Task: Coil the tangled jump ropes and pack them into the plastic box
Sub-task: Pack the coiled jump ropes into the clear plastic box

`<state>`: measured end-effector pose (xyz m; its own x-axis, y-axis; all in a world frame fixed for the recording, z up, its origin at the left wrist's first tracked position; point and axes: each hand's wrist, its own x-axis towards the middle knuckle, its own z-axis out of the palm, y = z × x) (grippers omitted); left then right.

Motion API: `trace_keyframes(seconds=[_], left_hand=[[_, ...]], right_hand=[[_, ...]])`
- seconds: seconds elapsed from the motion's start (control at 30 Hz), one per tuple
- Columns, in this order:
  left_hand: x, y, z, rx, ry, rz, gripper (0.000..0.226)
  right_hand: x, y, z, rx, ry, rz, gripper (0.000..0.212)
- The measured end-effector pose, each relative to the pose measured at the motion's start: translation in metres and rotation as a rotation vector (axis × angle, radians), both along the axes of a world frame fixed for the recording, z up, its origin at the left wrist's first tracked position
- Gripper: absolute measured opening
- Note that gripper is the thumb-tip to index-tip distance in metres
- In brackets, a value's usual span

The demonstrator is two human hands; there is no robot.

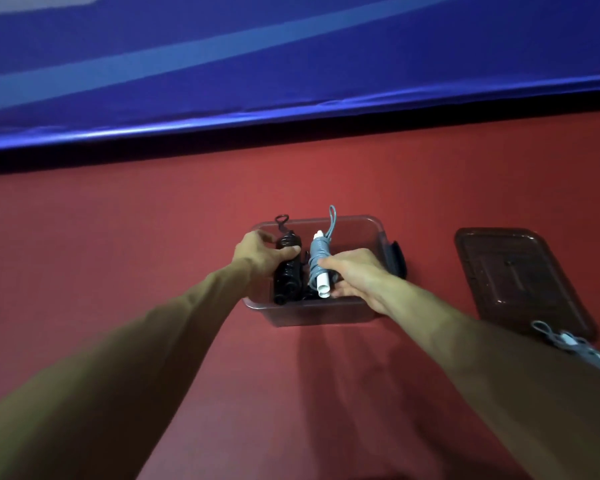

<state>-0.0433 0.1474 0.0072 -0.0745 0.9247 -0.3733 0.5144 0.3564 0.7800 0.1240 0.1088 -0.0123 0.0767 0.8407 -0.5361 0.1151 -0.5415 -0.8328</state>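
A clear plastic box (pixel 368 225) stands on the red surface in the middle of the view. Inside it, on the left, lies a coiled black jump rope (pixel 288 275) with a small loop sticking up past the far rim. My left hand (pixel 262 252) grips this black bundle near its upper part. To its right is a grey-blue jump rope (pixel 317 258) wound round white handles, its loop also poking above the rim. My right hand (pixel 352 271) holds the grey-blue bundle at its near end, thumb over the coils.
The box's dark translucent lid (pixel 520 278) lies flat on the red surface to the right. A grey and white rope piece (pixel 568 342) rests at the lid's near corner. A blue padded wall (pixel 291 64) runs along the far side.
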Motion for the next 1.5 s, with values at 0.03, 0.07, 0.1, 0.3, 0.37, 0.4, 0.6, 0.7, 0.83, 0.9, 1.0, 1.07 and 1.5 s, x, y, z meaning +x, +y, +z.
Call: trace_keyframes(seconds=[0.03,0.07,0.1,0.3,0.37,0.4,0.6,0.7,0.83,0.9,1.0,1.07,1.5], left_hand=[[0.003,0.001,-0.008,0.003,0.060,-0.026,0.036],[0.007,0.000,-0.013,0.008,0.123,-0.047,0.031],[0.011,0.000,-0.019,0.025,0.164,-0.053,0.030],[0.023,0.000,-0.021,0.064,0.127,-0.055,0.026],[0.027,-0.003,-0.014,0.047,0.103,-0.069,0.021],[0.031,-0.005,-0.011,0.040,0.102,-0.090,0.016],[0.057,-0.024,0.016,-0.003,0.190,-0.268,0.038],[0.068,-0.035,0.030,-0.006,0.171,-0.298,0.029],[0.102,-0.059,0.057,-0.031,0.116,-0.441,0.017],[0.128,-0.073,0.067,-0.038,0.080,-0.484,0.017],[0.173,-0.093,0.063,-0.051,0.055,-0.557,0.020],[0.206,-0.106,0.052,-0.074,0.042,-0.594,0.027],[0.345,-0.180,-0.089,-0.288,0.082,-0.402,0.033]], right_hand=[[-0.002,0.002,-0.005,0.001,-0.018,0.006,0.026],[-0.004,0.004,-0.010,0.007,-0.034,0.008,0.025],[-0.005,0.005,-0.014,0.014,-0.051,0.009,0.024],[0.010,0.002,-0.016,0.032,-0.068,-0.024,0.014],[0.020,-0.006,-0.011,0.043,-0.070,-0.021,0.018],[0.025,-0.009,-0.008,0.048,-0.081,-0.018,0.018],[0.067,-0.034,0.020,0.075,-0.158,-0.001,0.011],[0.093,-0.049,0.036,0.081,-0.171,-0.013,0.012],[0.138,-0.074,0.051,0.101,-0.210,-0.084,0.014],[0.166,-0.090,0.053,0.089,-0.231,-0.140,0.013],[0.212,-0.116,0.052,0.058,-0.277,-0.215,0.017],[0.242,-0.134,0.049,0.025,-0.306,-0.268,0.019],[0.341,-0.209,-0.049,-0.170,-0.750,-0.218,0.033]])
